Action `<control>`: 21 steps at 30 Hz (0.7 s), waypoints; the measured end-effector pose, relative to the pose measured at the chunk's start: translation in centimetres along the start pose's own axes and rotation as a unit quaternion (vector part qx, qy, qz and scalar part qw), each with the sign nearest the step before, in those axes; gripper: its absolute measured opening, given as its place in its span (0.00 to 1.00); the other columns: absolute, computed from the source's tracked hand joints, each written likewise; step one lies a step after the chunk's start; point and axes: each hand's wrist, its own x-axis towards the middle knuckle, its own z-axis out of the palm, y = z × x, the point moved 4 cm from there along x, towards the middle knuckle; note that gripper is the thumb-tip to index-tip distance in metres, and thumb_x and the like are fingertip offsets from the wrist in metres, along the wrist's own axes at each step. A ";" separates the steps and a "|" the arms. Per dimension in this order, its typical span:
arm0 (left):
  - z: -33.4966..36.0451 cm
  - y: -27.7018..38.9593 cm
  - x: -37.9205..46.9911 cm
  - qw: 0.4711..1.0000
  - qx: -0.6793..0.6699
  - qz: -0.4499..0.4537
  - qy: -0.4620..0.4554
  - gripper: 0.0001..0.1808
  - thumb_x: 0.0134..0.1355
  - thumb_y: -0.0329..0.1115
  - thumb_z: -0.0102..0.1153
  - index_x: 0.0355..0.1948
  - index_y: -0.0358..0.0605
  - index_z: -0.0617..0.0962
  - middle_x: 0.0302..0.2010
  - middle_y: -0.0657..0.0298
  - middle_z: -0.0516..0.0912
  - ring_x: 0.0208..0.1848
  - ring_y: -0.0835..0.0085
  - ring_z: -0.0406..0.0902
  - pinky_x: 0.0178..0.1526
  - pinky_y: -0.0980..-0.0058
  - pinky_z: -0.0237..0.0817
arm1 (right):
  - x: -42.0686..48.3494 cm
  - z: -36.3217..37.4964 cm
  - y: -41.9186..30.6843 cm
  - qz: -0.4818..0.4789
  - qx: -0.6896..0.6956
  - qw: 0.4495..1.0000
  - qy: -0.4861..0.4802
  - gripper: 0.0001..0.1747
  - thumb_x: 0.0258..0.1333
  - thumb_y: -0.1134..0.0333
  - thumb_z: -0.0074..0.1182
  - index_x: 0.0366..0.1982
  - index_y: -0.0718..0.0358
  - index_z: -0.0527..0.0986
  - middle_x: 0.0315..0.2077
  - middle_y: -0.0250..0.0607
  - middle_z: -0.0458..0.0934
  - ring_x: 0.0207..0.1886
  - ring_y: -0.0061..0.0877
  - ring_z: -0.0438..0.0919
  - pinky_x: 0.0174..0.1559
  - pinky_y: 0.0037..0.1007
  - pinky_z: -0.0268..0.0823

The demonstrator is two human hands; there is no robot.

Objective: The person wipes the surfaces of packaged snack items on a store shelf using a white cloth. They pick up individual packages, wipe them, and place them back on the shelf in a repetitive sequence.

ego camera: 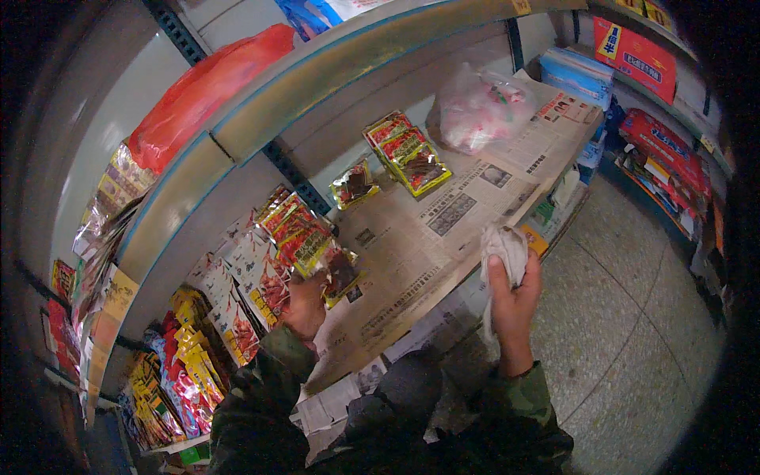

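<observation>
My right hand (515, 297) grips a crumpled white cloth (504, 252) just off the front edge of a newspaper-lined shelf (409, 255). My left hand (306, 310) is at the near end of a row of red and yellow snack packets (303, 237), its fingers partly hidden by them. It appears to hold the nearest packets, which lean over the newspaper. White packets with red pictures (252, 276) stand directly left of that hand. Farther back on the paper lie a small packet (354, 183) and a stack of similar red and yellow packets (412, 155).
A clear plastic bag (481, 110) with pink and white contents sits at the shelf's back. Yellow packets (199, 341) fill the lower left. An upper shelf edge (249, 133) curves overhead, bearing a red bag (205, 98). Blue packs (576, 77) stand beyond the right end, above speckled floor (629, 309).
</observation>
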 end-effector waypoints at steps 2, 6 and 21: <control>-1.9 -1.2 1.3 0.996 0.064 0.056 0.020 0.29 0.57 0.20 0.52 0.61 0.42 0.62 0.49 0.62 0.76 0.44 0.71 0.76 0.41 0.73 0.70 | -0.3 0.4 0.0 -0.005 -0.033 0.999 -0.013 0.17 0.55 0.65 0.57 0.43 0.66 0.68 0.38 0.39 0.75 0.41 0.25 0.72 0.45 0.28 0.66; -2.8 -0.6 1.7 0.833 0.374 0.406 0.048 0.55 0.45 0.31 0.67 0.68 0.43 0.45 0.62 0.46 0.59 0.58 0.48 0.63 0.55 0.52 0.59 | -0.7 1.2 0.5 -0.001 -0.035 0.999 -0.036 0.17 0.55 0.66 0.57 0.43 0.67 0.69 0.38 0.40 0.75 0.40 0.25 0.73 0.44 0.28 0.66; 2.2 -0.2 1.3 0.631 0.713 0.284 -0.114 0.45 0.41 0.38 0.71 0.61 0.52 0.65 0.61 0.54 0.60 0.61 0.51 0.58 0.60 0.55 0.57 | -0.7 1.1 1.2 -0.031 -0.091 0.995 -0.036 0.20 0.53 0.65 0.58 0.44 0.68 0.70 0.37 0.44 0.76 0.40 0.29 0.74 0.43 0.31 0.67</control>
